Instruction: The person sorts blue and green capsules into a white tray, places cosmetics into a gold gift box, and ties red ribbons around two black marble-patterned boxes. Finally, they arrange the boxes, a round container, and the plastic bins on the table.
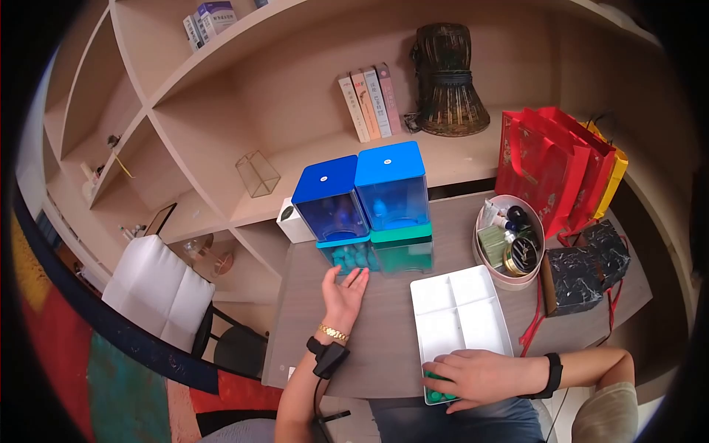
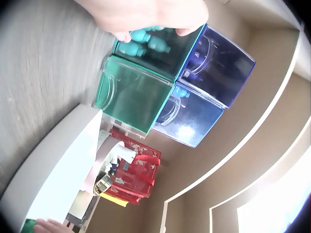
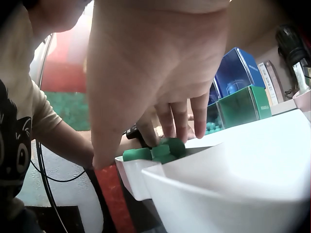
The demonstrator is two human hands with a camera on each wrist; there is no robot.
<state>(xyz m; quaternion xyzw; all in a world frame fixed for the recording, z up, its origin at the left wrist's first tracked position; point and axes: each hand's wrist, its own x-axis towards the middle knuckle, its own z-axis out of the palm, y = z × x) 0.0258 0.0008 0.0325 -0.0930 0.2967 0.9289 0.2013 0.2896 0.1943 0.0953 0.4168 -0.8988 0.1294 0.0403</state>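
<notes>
In the head view my left hand lies palm up, its fingers loose at the front of a teal-lidded clear box. Rounded teal pieces fill that box, seen under the left hand in the left wrist view. My right hand reaches over the near end of a white divided tray. Several small green pieces lie in that near compartment. Seen from the right wrist, the right hand's fingers hang down fairly straight, tips right at the green pieces. The tray's other compartments are bare white.
Two blue boxes are stacked above the teal box and a green box. Right of the tray stand a pink round container of small items, a black marbled box and red gift bags. Shelves with books rise behind.
</notes>
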